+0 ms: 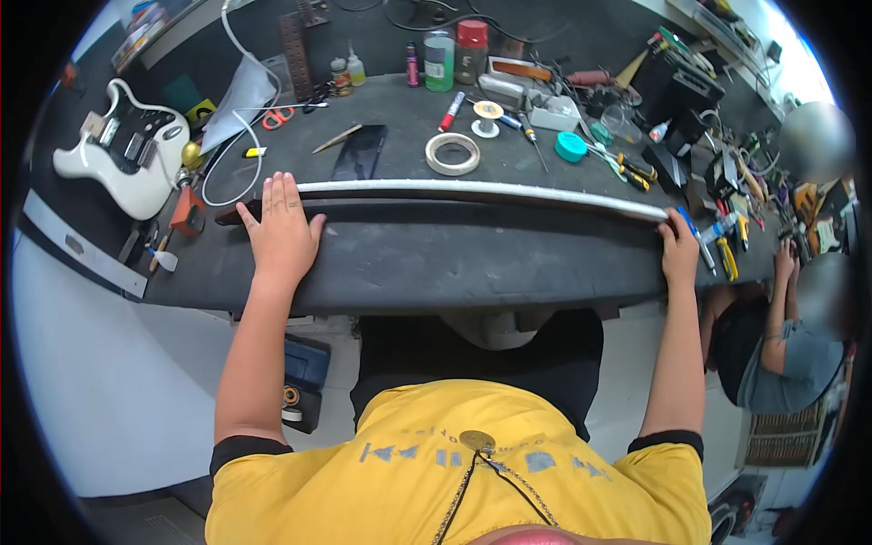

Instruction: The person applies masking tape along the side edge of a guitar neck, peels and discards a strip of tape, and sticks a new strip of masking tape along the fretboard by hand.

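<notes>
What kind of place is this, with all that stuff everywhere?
It looks like a workshop, maybe one where guitars get made or fixed. There's a white guitar body at the left, a big dark workbench, and yellow-and-black-handled tools lying on it.

We wear a yellow T-shirt (345, 495) whose short sleeves (238, 486) end in black bands (668, 440). Across its chest we show a grey print (391, 452) of player symbols: double arrowheads, upright bars, a block. A round brass-coloured pendant (476, 441) hangs on a dark cord (467, 483). Our legwear (395, 356) is black; our left hand (280, 234) and right hand (679, 250) are bare.
</notes>
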### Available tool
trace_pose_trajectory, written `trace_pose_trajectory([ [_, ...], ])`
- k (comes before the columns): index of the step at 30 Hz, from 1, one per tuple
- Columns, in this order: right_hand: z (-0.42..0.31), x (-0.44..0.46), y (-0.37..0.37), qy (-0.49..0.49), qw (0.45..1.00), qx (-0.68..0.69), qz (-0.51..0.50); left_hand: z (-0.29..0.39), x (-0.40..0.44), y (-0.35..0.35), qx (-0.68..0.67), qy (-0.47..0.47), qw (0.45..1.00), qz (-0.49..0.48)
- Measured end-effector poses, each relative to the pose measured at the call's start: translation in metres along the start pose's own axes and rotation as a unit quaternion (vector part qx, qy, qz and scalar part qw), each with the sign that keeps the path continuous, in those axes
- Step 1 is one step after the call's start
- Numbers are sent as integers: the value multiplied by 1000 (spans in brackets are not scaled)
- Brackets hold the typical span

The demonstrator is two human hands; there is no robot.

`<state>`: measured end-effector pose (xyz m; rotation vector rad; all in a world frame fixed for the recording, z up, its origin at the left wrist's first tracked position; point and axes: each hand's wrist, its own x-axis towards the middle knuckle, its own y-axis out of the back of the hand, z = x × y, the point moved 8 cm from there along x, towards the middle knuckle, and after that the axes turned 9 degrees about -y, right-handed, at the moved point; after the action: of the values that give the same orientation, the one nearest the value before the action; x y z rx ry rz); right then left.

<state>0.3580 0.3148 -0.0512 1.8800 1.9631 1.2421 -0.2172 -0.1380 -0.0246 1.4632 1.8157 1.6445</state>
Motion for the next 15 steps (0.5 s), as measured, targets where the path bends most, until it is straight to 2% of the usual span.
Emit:
trace_pose_trajectory([
  [2,10,-10,3,-22,999,22,-17,-21,-8,-7,-21,5,1000,21],
  [3,16,-15,6,-13,999,31,-17,-25,-14,8,-37,-24,992,117],
  [8,19,-31,16,-25,996,67,-60,-38,-28,27,-95,-47,985,138],
  [10,36,-28,19,24,995,83,-57,-44,-31,28,-147,-34,981,121],
  [12,43,-32,18,-36,990,75,-114,-50,-37,30,-198,-33,972,123],
  [14,35,-34,20,-16,990,42,-136,-59,-43,28,-241,-19,960,138],
  [15,31,-34,23,-33,988,74,-129,-64,-45,26,-274,0,954,125],
])
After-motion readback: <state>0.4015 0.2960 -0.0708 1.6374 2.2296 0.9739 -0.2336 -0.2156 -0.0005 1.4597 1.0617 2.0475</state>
